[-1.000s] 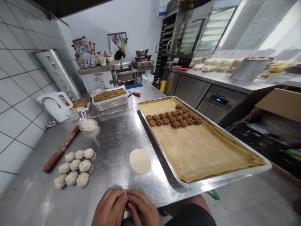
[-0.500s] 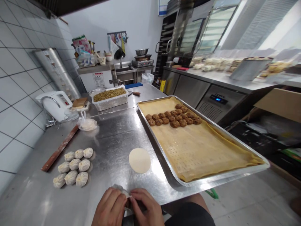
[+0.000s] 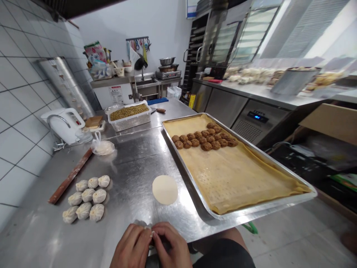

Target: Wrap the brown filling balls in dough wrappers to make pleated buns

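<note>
At the table's near edge, my left hand (image 3: pixel 131 245) and my right hand (image 3: pixel 172 245) are closed together on a partly hidden bun (image 3: pixel 152 233). My right thumb and index finger pinch its pale dough edge, while the left fingers curl round its other side. Just beyond them a round, flat dough wrapper (image 3: pixel 164 190) lies on the steel table (image 3: pixel 131 167). To the left sit several pleated buns (image 3: pixel 87 195) in rows. On the right, brown filling balls (image 3: pixel 206 146) rest in the far part of a lined metal tray (image 3: pixel 251 178).
A wooden rolling pin (image 3: pixel 71 176) lies behind the buns, near a knotted plastic bag (image 3: pixel 103 145). Farther back stand a white kettle (image 3: pixel 65 124) and a plastic tub (image 3: pixel 129 121) of greenish-brown chopped food. A wooden-handled tool (image 3: pixel 160 110) lies beside the tub.
My right fingertips have shifted slightly left, closer to the left fingers, and the dough edge between them looks more gathered. The whole view has moved a little; the other things stay put.
</note>
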Demonstrator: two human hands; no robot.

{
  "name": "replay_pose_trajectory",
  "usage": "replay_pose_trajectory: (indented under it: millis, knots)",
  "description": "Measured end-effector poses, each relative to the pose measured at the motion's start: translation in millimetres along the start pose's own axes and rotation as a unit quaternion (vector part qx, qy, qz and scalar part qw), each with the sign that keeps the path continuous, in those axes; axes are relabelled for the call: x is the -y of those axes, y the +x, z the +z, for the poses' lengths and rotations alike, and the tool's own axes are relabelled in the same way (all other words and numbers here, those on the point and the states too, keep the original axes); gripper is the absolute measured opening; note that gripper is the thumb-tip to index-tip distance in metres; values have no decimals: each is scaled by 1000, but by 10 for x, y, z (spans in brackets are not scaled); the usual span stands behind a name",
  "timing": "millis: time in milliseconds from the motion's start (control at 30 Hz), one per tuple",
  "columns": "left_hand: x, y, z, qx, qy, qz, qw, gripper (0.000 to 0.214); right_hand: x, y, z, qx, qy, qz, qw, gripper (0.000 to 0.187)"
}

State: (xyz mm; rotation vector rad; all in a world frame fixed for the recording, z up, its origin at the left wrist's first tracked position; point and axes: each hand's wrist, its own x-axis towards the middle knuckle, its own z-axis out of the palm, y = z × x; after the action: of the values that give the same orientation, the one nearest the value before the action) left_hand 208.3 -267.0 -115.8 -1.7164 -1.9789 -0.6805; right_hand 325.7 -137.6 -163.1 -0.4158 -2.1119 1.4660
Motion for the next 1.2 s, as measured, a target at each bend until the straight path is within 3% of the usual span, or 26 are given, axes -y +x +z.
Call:
replay_pose_trajectory:
  millis: [133,233,333,533,633,700,767,900,967,1033,1100,1200]
  knots:
    - [16,-60,-3,46,-6,1,999,30,-42,-45,2,5,-37,-100,994,26]
    - [9,-111,38,35,-9,-6,999,21,-39,-20,-14,-20,-17,-43,999,16]
    - [4,-96,61,21,-7,-7,1000,25,8,21,-3,-31,15,27,999,21]
    - [21,-41,5,42,-4,17,999,30,-67,-67,21,-21,-30,-107,994,24]
    - [-10,-62,34,29,-14,0,999,23,-76,-62,-3,-50,-14,-24,998,16]
    - [-29,-56,59,17,-16,-11,1000,23,-40,-28,-7,-54,14,47,997,24]
    - [-31,-31,65,13,-13,-4,1000,25,-10,-4,7,-41,34,61,997,26]
    - [7,-8,37,38,-7,11,999,30,-65,-57,32,-14,20,-48,999,23]
    - [7,-31,29,35,-39,-17,998,27,-105,-103,19,-34,24,-58,997,24]
    - [-32,-55,23,18,-90,-64,994,22,-90,-126,-1,-69,60,-1,996,25]
    - [-105,-58,6,-5,-152,-121,981,20,-2,-112,-9,-82,133,99,983,37]
    - [-224,-22,-43,-36,-229,-208,950,18,211,-37,23,-38,238,209,948,62]
